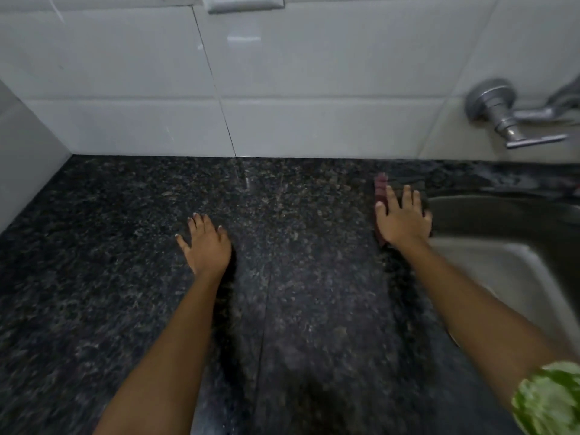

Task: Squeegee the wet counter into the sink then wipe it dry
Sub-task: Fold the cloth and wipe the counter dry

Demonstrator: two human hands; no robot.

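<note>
The dark speckled granite counter [131,262] fills most of the head view. My right hand [403,219] lies flat with straight, spread fingers on a dark cloth with a maroon edge [381,186], pressing it onto the counter right beside the sink's left rim. The steel sink [514,271] sits at the right. My left hand [205,243] rests flat on the bare counter near the middle, fingers spread, holding nothing. No squeegee is in view.
White wall tiles [125,73] rise behind the counter and along its left side. A chrome tap [502,114] juts from the wall above the sink. A socket plate [243,3] sits at the top edge. A green patterned sleeve [552,400] shows at the lower right.
</note>
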